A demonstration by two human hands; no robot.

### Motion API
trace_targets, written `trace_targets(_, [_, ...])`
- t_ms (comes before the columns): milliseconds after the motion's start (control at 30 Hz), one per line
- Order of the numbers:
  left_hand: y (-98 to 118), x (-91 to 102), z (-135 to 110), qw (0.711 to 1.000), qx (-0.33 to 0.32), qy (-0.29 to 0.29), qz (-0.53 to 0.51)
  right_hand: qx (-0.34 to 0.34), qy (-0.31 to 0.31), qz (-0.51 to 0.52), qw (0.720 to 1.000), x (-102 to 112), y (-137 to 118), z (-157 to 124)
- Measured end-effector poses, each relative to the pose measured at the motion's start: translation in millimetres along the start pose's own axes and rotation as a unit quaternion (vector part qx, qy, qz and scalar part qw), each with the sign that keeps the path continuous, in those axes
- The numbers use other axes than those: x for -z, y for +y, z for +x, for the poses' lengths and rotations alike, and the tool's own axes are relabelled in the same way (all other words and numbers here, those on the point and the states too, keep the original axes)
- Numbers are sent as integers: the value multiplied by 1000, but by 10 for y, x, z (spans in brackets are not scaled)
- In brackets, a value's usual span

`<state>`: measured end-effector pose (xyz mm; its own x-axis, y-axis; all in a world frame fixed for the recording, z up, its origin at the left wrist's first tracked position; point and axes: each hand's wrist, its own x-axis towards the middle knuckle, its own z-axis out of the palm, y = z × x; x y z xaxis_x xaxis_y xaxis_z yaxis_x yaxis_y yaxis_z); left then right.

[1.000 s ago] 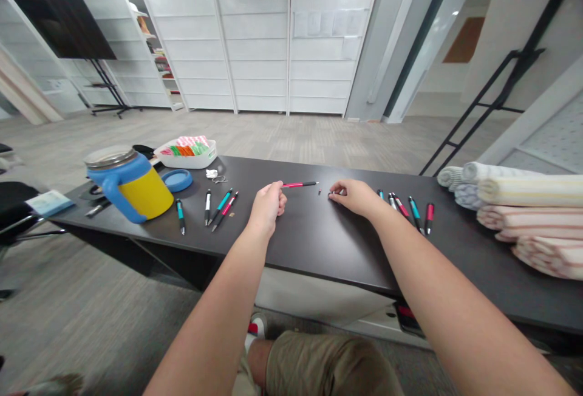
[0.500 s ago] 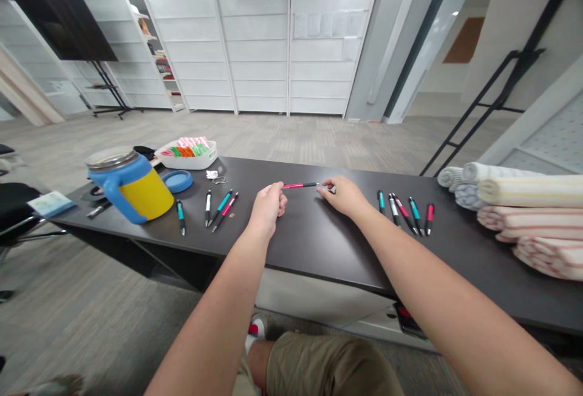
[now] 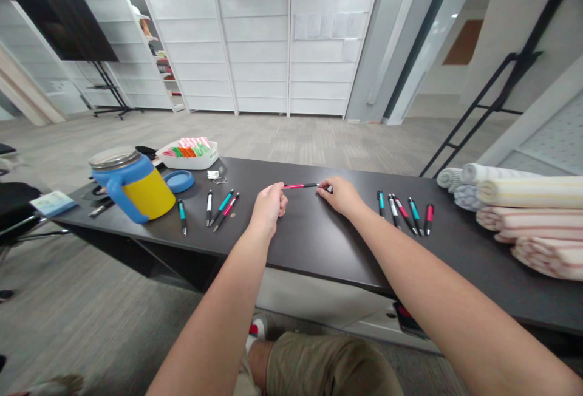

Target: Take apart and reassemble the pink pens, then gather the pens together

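My left hand [image 3: 269, 204] is closed round one end of a red pen [image 3: 296, 186] with a black grip, held level above the dark table. The pen's tip points right, at my right hand [image 3: 339, 194]. The right thumb and fingers are pinched together at that tip; whatever small thing is between them is too tiny to name. Left of my hands lie a teal pen [image 3: 183, 217], a white pen [image 3: 209, 208], another teal pen [image 3: 221, 208] and a red pen [image 3: 226, 212]. Several more pens, among them a short red one [image 3: 429, 220], lie right of my right forearm.
A blue-and-yellow mug [image 3: 148, 192] stands at the left beside a blue lid [image 3: 179, 181]. Behind them is a white basket [image 3: 210, 158] of colourful packets, with white earphones [image 3: 213, 175] nearby. Rolled striped towels [image 3: 532, 192] are stacked at the right end of the table [image 3: 310, 244].
My right fingers have drawn slightly closer together at the pen's tip. The left hand and the red pen are almost unmoved.
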<state>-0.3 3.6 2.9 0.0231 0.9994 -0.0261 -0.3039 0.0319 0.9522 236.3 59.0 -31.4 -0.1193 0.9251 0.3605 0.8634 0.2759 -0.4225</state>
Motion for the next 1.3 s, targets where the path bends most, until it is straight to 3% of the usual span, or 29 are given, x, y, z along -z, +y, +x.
trace_targets(167, [1, -3, -4, 1000, -4, -2, 3, -26, -11, 35, 999, 57, -19, -37])
trace_targets(467, [-10, 4, 10, 1000, 2, 0, 6, 33, -20, 24, 999, 48, 2, -33])
trace_targets(1033, [0, -3, -3, 1000, 1, -2, 7, 32, -34, 66, 997, 63, 29, -68])
trace_targets(1100, [1, -3, -3, 1000, -1, -2, 9, 51, -20, 58, 997, 105, 30, -70])
trace_targets(1300, [4, 1, -3, 1000, 1, -2, -2, 98, 100, 62, 988, 449, -173, -160])
